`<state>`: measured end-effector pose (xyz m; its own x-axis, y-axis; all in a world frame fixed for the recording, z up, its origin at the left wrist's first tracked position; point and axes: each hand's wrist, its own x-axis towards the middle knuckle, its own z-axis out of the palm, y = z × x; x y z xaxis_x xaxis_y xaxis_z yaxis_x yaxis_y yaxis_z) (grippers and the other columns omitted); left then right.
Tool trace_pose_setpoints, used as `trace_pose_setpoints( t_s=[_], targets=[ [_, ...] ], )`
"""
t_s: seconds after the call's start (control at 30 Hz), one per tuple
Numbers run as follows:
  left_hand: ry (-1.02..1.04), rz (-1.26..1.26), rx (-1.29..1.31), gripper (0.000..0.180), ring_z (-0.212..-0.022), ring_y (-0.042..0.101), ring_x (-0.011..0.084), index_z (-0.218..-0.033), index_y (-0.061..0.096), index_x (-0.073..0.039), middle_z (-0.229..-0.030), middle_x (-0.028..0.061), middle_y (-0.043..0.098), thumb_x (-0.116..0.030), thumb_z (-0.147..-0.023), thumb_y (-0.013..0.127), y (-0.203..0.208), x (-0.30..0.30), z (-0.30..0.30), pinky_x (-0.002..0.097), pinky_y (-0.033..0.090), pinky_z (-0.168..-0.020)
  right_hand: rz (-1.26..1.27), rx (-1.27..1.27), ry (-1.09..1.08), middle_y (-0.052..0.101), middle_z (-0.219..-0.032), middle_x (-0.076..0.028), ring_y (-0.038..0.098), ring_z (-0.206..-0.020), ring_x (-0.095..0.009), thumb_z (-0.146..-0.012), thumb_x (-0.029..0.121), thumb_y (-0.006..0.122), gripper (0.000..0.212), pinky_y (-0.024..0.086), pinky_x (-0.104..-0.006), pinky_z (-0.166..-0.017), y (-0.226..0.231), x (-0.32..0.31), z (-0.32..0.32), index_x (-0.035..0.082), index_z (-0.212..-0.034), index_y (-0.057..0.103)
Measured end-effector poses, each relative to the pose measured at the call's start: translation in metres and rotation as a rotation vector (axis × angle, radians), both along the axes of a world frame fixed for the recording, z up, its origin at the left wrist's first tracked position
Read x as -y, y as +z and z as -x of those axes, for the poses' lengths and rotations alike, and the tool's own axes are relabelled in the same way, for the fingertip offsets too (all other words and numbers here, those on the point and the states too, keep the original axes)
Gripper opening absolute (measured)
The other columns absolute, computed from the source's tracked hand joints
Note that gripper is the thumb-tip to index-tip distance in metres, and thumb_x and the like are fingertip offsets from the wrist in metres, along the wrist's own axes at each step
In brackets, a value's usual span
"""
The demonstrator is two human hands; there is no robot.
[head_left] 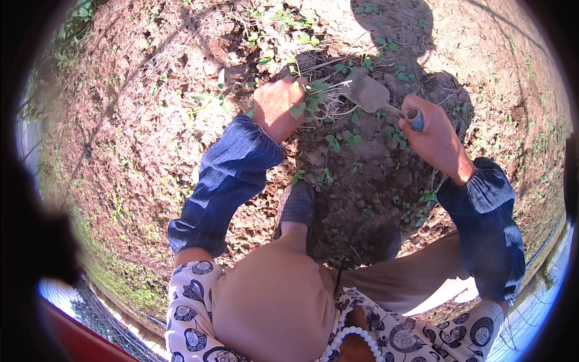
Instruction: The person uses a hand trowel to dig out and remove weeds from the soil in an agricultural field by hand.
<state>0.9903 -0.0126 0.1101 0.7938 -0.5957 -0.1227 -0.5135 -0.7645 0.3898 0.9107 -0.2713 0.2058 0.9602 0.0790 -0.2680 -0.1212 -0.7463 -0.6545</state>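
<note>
My left hand (pixel 280 107) is closed around a bunch of pulled weeds (pixel 319 99), whose green leaves and pale stringy roots stick out to its right. In my right hand (pixel 433 134) is a small trowel with a flat, soil-dusted metal blade (pixel 366 91) and a rounded grey handle (pixel 415 118). The blade points left, its tip close beside the roots; whether they touch I cannot tell. Small green seedlings (pixel 351 137) grow in the shaded soil below the blade.
Dry, cloddy brown soil (pixel 132 151) with scattered small plants spreads all around. My shoe (pixel 297 204) stands on the ground below my left hand. More leafy plants (pixel 295 30) grow beyond the hands. A red edge (pixel 78 332) shows at the lower left.
</note>
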Motion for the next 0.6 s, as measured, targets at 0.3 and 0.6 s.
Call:
trace_pose_setpoints(
  t_s=[0.3, 0.6],
  targets=[
    [-0.020, -0.486, 0.206, 0.020, -0.076, 0.059, 0.0317, -0.089, 0.063, -0.010, -0.081, 0.0129, 0.060, -0.017, -0.070, 0.063, -0.030, -0.140, -0.035, 0.0442, 0.045, -0.063, -0.059, -0.012, 0.064, 0.052, -0.062, -0.020, 0.054, -0.065, -0.043, -0.075, 0.006, 0.059, 0.014, 0.040, -0.0442, -0.053, 0.014, -0.046, -0.020, 0.003, -0.082, 0.048],
    [0.000, -0.426, 0.066, 0.017, -0.081, 0.060, 0.0334, -0.082, 0.062, -0.008, -0.082, 0.0140, 0.061, -0.015, -0.066, 0.062, -0.024, -0.130, -0.050, 0.0447, 0.046, -0.070, -0.136, 0.031, 0.071, 0.047, -0.057, -0.017, 0.047, -0.052, -0.036, -0.078, 0.005, 0.061, 0.015, 0.037, -0.0390, -0.049, 0.001, -0.059, -0.027, 0.003, -0.081, 0.047]
  ],
)
